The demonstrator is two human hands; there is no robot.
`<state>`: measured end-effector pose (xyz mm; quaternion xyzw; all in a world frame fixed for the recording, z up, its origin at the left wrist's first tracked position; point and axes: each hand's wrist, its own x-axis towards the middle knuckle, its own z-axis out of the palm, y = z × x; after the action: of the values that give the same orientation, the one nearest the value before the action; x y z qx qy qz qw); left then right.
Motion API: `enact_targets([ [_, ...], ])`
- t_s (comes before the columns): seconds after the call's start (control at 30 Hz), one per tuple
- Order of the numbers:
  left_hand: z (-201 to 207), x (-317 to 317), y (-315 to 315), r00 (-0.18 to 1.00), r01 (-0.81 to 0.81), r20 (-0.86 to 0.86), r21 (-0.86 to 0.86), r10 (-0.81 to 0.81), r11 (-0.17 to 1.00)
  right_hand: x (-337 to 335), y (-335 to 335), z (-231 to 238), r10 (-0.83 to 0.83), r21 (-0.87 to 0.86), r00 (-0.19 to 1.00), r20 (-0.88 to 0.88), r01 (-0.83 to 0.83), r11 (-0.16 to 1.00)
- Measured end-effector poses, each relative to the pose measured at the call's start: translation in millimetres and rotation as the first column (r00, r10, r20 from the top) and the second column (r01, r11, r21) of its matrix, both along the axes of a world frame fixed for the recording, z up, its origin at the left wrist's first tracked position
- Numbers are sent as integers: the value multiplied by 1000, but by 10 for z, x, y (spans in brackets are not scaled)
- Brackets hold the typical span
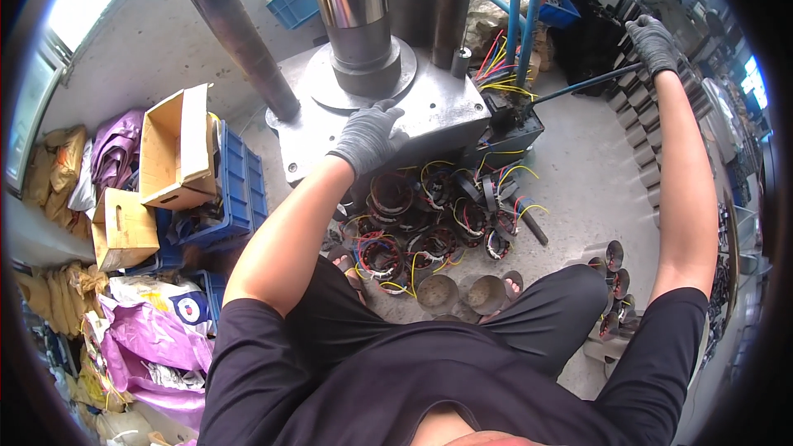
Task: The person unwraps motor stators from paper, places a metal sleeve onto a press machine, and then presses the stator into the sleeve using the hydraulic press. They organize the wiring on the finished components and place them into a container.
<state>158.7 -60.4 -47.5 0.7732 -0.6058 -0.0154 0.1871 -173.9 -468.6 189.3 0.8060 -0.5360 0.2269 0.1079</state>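
In a grey glove, my left hand [368, 134] lies at the front of the thick metal press plate [446, 111], its fingers stretched towards a round steel disc [318, 87]. Above that disc stands a shiny press ram [351, 0] with a dark cylinder [363, 58] beneath it. Far out to the right, my gloved right hand [652, 45] is closed round the end of a long black lever [586, 83]. The lever slopes down to a dark box-like unit [516, 128] beside the plate.
Wound motor stators [392, 194] with coloured wires crowd the floor below the plate. Metal sleeves [438, 291] stand between my feet. Rows of sleeves [640, 132] line the right. Cardboard boxes [178, 149] and a blue crate [239, 186] are stacked left, near purple sacks [153, 347].
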Motion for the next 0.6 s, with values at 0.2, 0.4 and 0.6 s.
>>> enact_targets([
  [0.2,-73,-147,-259,998,43,42,0,-43,999,34,181,40,14,2,1000,0,-14,1000],
  [0.4,26,-264,-417,993,109,-30,-39,-111,993,-313,16,-88,103,-48,993,62,-100,994],
  [0.6,135,-145,-362,989,-24,-146,-173,-1,985,-1108,638,-676,297,-22,951,88,-296,955],
])
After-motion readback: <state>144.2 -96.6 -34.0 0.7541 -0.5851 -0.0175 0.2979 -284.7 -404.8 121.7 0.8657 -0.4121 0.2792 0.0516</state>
